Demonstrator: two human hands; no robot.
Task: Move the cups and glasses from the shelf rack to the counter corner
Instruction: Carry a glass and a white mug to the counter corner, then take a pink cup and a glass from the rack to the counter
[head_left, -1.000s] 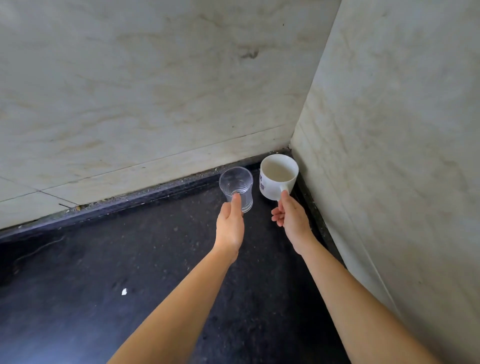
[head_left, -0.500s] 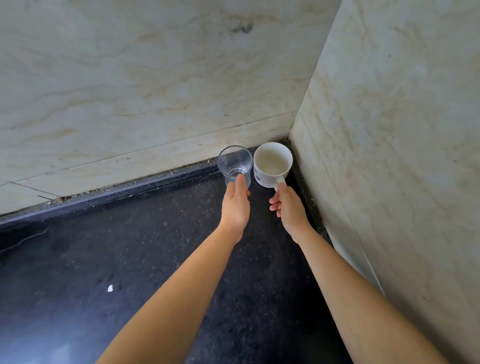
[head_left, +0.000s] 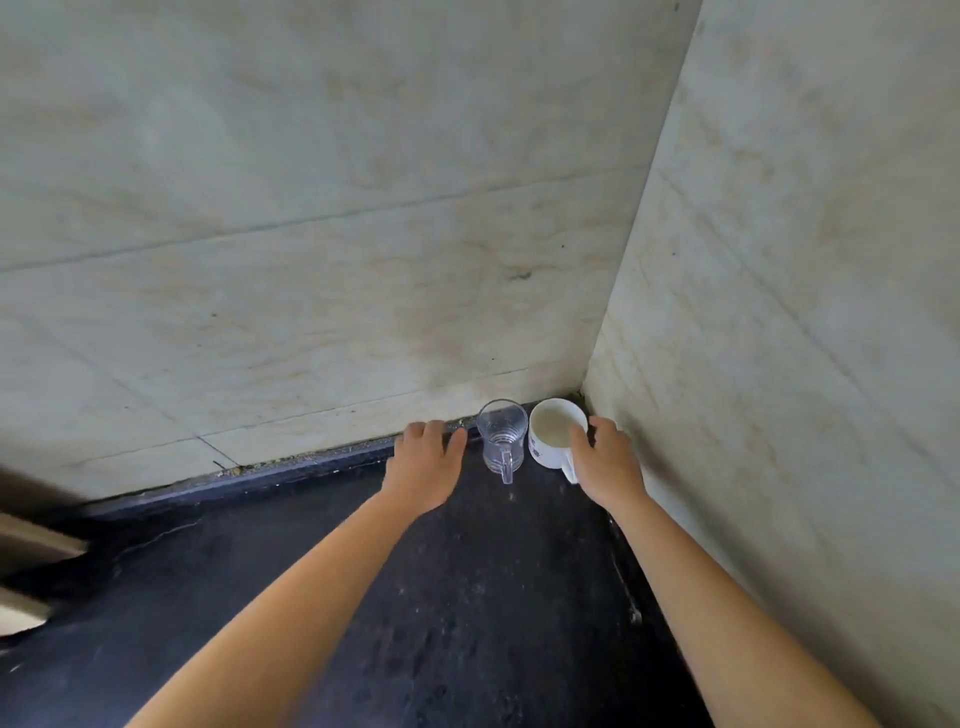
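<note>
the clear glass mug (head_left: 502, 435) and the white cup (head_left: 555, 431) are both standing upright on the dark counter (head_left: 467, 597), tucked into the corner where the back wall (head_left: 311, 234) is meeting the side wall (head_left: 805, 312). seen from the glass, the white cup is sitting at 3 o'clock, just beside it, and i cannot tell whether the two are touching. the glass is turning its handle toward 6 o'clock, back at the person.

the left hand (head_left: 423, 460) is hovering at 9 o'clock of the glass, fingers loosely spread and pinching nothing, with a gap showing between it and the glass. the right hand (head_left: 605, 457) is lying at 4 o'clock of the white cup, over its handle; the fingers are curled loosely near the rim, but i cannot tell whether they are gripping the handle or only resting there.

judging from how things are lying, this pair is placed, and the shelf rack is not showing here.

both pieces are looking light, stiff and breakable: the glass is thin-walled, smooth and likely slippery, the cup ceramic by its look. the safest hold is a hooked finger through each handle, with the thumb on top. the walls are crowding the cup at 12 and 3 o'clock, so any nudge risks a chip or a clink between the two.
</note>
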